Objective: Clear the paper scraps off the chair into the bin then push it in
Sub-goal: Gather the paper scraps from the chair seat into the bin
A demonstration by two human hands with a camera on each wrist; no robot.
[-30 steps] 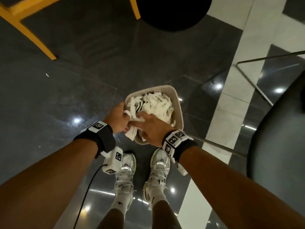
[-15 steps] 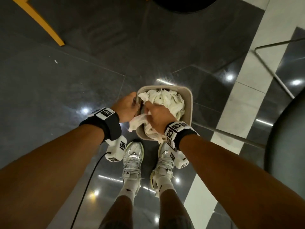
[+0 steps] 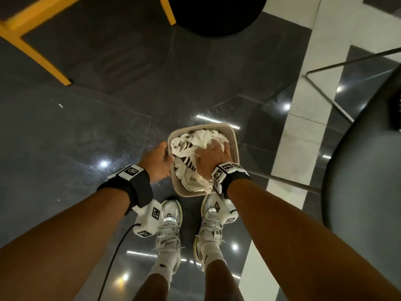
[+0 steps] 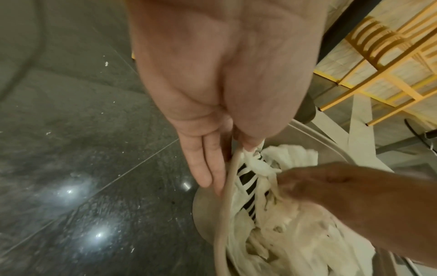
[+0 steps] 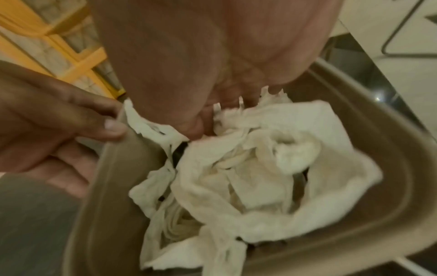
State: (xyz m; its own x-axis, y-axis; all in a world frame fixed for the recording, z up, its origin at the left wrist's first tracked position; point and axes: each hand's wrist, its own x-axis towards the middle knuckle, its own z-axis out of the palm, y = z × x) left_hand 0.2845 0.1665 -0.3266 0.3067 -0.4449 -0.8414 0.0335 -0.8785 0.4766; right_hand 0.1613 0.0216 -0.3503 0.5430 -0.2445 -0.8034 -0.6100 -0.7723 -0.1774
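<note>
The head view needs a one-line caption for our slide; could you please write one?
Right hand presses paper scraps into the beige bin while the left hand holds its rim.

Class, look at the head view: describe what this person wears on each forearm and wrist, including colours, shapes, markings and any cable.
Both forearms are bare, with no sleeves. Each wrist carries a black band: the left wristband and the right wristband. Each is topped by white blocks printed with black square-pattern markers. A white boxy camera unit with the same markers hangs below the left wrist, with a thin black cable trailing from it.
</note>
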